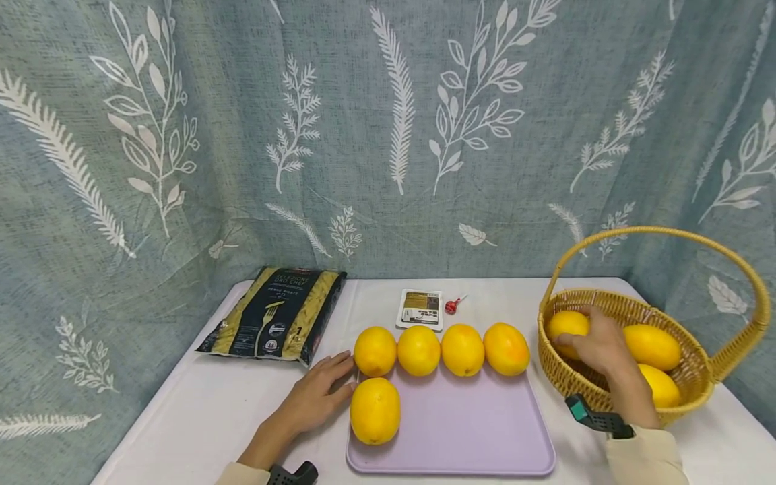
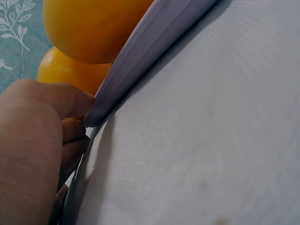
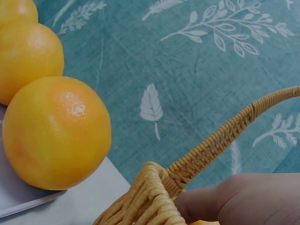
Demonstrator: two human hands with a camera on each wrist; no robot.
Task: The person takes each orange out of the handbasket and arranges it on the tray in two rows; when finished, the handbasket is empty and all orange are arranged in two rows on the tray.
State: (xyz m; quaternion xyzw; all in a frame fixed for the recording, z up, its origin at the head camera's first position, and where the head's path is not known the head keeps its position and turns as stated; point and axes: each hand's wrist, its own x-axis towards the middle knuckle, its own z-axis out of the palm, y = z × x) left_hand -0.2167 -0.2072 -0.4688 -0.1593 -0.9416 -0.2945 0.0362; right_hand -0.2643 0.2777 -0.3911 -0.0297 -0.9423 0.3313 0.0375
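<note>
My left hand (image 1: 315, 396) rests on the table at the tray's left edge, fingers relaxed. In the left wrist view its thumb (image 2: 79, 99) touches the rim of the lilac tray (image 1: 473, 431). Several yellow-orange fruits stand in a row along the tray's far side, the leftmost fruit (image 1: 375, 351) close to my fingertips. One more fruit (image 1: 375, 411) sits nearer me at the left. Inside the wicker basket (image 1: 560, 377), my right hand (image 1: 606, 343) grips a yellow-orange fruit (image 1: 566, 325), thumb and fingers around it. Its lower part is hidden.
Two more fruits lie in the basket, one (image 1: 653, 347) behind the other (image 1: 661, 387). The basket's tall handle (image 1: 655, 230) arches over my right hand. A pasta bag (image 1: 275, 313) lies back left; a small flat packet (image 1: 420, 310) and a red lollipop (image 1: 451, 306) lie behind the tray.
</note>
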